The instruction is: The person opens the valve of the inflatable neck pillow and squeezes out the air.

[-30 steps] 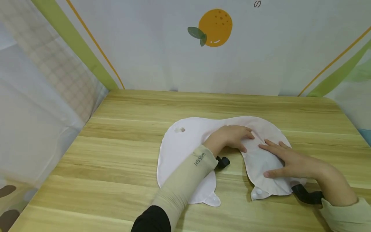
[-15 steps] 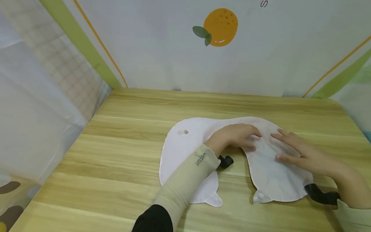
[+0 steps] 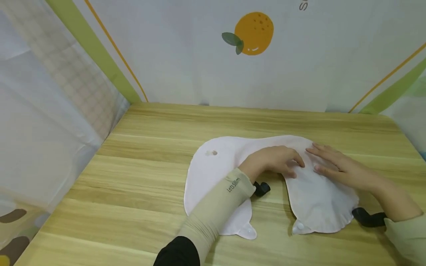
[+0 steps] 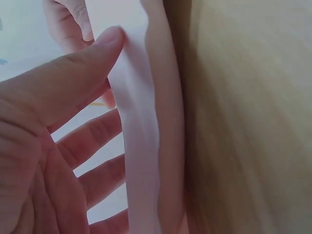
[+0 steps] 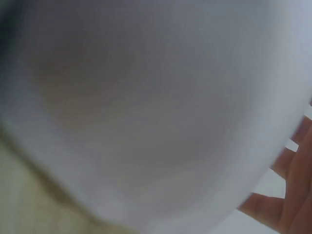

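A white U-shaped inflatable neck pillow [image 3: 209, 181] lies on the table, its two ends toward me. Near its upper left is a small clear valve [image 3: 211, 153]; a snap button [image 3: 300, 226] sits at the right end. My left hand [image 3: 274, 159] rests on the inner curve with loosely bent fingers. In the left wrist view its thumb [image 4: 78, 73] touches the pillow's edge. On the outer side of the right lobe, my right hand [image 3: 342, 168] lies with extended fingers. The right wrist view is mostly filled by the blurred pillow [image 5: 170, 122], fingers at its right edge.
The wooden table [image 3: 133, 184] extends around the pillow. A white cloth backdrop [image 3: 173, 55] with a printed orange stands along its far edge, and more cloth [image 3: 43, 129] hangs at the left. Black wrist attachments [image 3: 367, 218] stick out beneath the wrists.
My right hand has shifted outward and farther up the right lobe, its fingers now closer together. The left hand has moved slightly right. The right lobe looks fuller and lies farther right.
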Available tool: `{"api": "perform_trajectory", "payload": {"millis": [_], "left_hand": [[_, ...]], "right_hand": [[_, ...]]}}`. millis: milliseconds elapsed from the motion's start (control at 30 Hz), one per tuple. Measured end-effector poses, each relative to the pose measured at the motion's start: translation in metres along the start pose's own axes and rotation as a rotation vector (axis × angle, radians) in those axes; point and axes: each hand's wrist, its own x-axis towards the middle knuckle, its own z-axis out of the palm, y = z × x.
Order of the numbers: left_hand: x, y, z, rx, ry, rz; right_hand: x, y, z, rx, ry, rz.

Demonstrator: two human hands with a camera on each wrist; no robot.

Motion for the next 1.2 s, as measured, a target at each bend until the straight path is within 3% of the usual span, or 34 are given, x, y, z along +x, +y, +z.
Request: {"api": "perform_trajectory", "payload": {"millis": [300, 633, 1200], "left_hand": [[0.0007, -0.0010, 0.0028, 0.021, -0.005, -0.026], [0.0019, 0.0005, 0.0037, 0.039, -0.031, -0.058], [0.0019, 0.0003, 0.0029, 0.035, -0.071, -0.075]], "right_hand": [[0.0026, 0.0016, 0.0011, 0.043, -0.069, 0.068], [0.0045, 0.0055, 0.0046, -0.031, -0.067, 0.031], [0.0055, 0.0028, 0.0031, -0.086, -0.107, 0.118]]}}
